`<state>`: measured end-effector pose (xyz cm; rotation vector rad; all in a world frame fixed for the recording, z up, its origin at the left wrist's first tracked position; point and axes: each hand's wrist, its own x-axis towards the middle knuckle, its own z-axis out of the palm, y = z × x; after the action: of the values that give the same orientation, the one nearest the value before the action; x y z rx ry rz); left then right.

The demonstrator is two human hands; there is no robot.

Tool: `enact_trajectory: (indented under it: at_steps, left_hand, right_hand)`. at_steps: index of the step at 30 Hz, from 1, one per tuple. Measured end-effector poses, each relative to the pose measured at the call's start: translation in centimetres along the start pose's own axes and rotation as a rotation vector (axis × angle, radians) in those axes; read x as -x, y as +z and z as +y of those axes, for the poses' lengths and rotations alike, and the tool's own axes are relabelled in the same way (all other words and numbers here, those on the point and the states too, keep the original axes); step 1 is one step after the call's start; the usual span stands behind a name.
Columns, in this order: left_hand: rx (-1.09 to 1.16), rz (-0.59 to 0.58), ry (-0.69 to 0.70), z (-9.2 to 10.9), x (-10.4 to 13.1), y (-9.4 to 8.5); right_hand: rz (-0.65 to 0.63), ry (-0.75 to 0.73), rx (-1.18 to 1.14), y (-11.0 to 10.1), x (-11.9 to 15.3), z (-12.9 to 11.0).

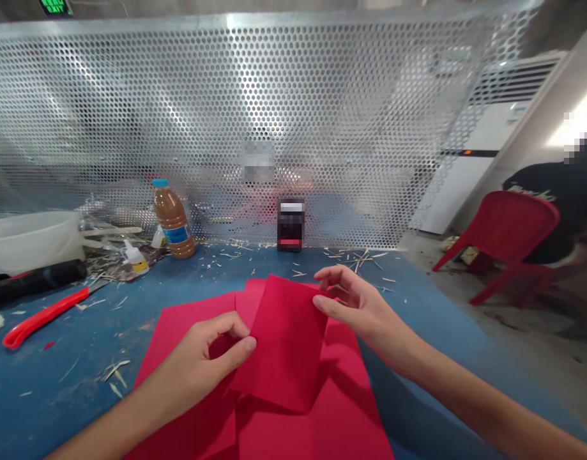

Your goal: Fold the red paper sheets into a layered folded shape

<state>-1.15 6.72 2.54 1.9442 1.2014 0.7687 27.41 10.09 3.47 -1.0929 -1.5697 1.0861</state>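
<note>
Paper piece (288, 338) tilted over larger red sheets (350, 409)

The sheets are partly hidden by the left hand (219, 345). A white tub (34, 236) is cut off at left, contents unseen; brown liquid (171, 207) is held in a blue-capped bottle (177, 235). The plain, four-sided red piece is pinched at left edge and upper right corner by that hand and the right hand (348, 301), set apart.

To your left, white tub (39, 235), red-handled tool (51, 315), small white-nozzled bottle (137, 260), blue-capped brown bottle (172, 216); ahead, perforated metal screen (197, 96), blurred dark device (291, 225); to your right, red chair (523, 220), person in black (578, 188)
</note>
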Motion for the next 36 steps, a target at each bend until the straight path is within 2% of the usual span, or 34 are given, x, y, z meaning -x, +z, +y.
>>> enact_trajectory:
  at_steps: [2,4,7,12,14,17,21,25,27,30,32,34,36]
  left_hand:
    - [0.090,0.043,-0.039,0.1,0.1,0.1]
    - [0.173,0.094,-0.060,0.1,0.2,0.2]
    - [0.291,0.143,-0.075,0.4,0.4,0.5]
    - [0.563,0.050,-0.021,1.4,1.2,1.8]
    - [0.664,-0.014,0.007,1.7,1.7,2.4]
    - [0.770,-0.088,0.013,1.8,2.2,3.0]
    - [0.888,-0.148,0.012,1.7,2.5,3.2]
    - [0.942,-0.093,-0.035,2.2,2.4,2.8]
    - [0.983,-0.026,-0.150,2.4,2.3,2.4]
    - [1.114,0.180,-0.327,2.5,1.9,1.5]
    - [1.200,0.280,-0.359,2.6,1.4,0.7]
    - [1.261,0.267,-0.325,2.6,1.1,0.1]
    - [1.309,0.194,-0.287,2.7,0.8,-0.2]
  right_hand:
    - [0.127,-0.032,0.087,0.2,0.1,0.0]
    - [0.155,-0.062,0.181,0.5,0.4,-0.3]
    - [-0.034,-0.047,0.160,1.3,1.3,-1.2]
    - [-0.432,0.194,-0.329,3.1,3.2,-2.2]
    - [-0.524,0.229,-0.505,3.7,3.8,-2.3]
    - [-0.568,0.219,-0.667,4.4,4.6,-2.4]
    - [-0.515,0.293,-0.719,4.8,5.3,-3.3]
    - [-0.411,0.344,-0.717,4.9,5.0,-3.6]
    - [-0.304,0.387,-0.704,4.6,4.4,-3.2]
    - [-0.180,0.412,-0.722,3.6,3.3,-2.7]
    - [-0.124,0.366,-0.765,2.7,2.5,-2.7]
    - [-0.072,0.349,-0.809,1.8,2.0,-2.6]
    - [-0.057,0.407,-0.853,1.1,1.7,-2.4]
